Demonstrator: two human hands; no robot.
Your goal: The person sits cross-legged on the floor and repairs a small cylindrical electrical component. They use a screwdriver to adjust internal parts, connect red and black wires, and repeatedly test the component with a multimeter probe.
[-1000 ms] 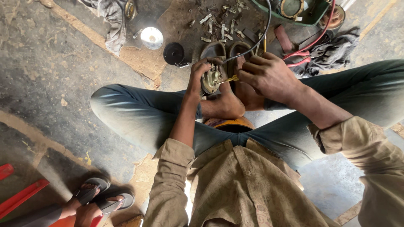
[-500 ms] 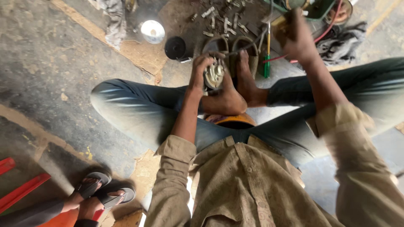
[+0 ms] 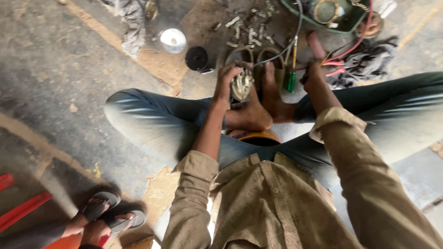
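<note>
I sit cross-legged on a concrete floor. My left hand (image 3: 228, 80) grips a small round metal part with windings (image 3: 241, 85), held against my bare feet (image 3: 258, 108). My right hand (image 3: 314, 76) is further right, its fingers curled around a reddish tool handle (image 3: 316, 46) that sticks up past the knuckles. A green-handled screwdriver (image 3: 290, 80) lies just left of that hand, beside red wires (image 3: 339, 69).
Loose bolts (image 3: 249, 30), a black round cap (image 3: 197, 58) and a white lid (image 3: 173, 40) lie ahead. A green tray of parts (image 3: 323, 16) and dark rags (image 3: 367, 60) sit at the upper right. Another person's sandalled feet (image 3: 104, 212) are at the lower left.
My right hand left the round part, swung up to the right with the green screwdriver, and now sits lower on the reddish handle. My left hand kept hold of the round part.
</note>
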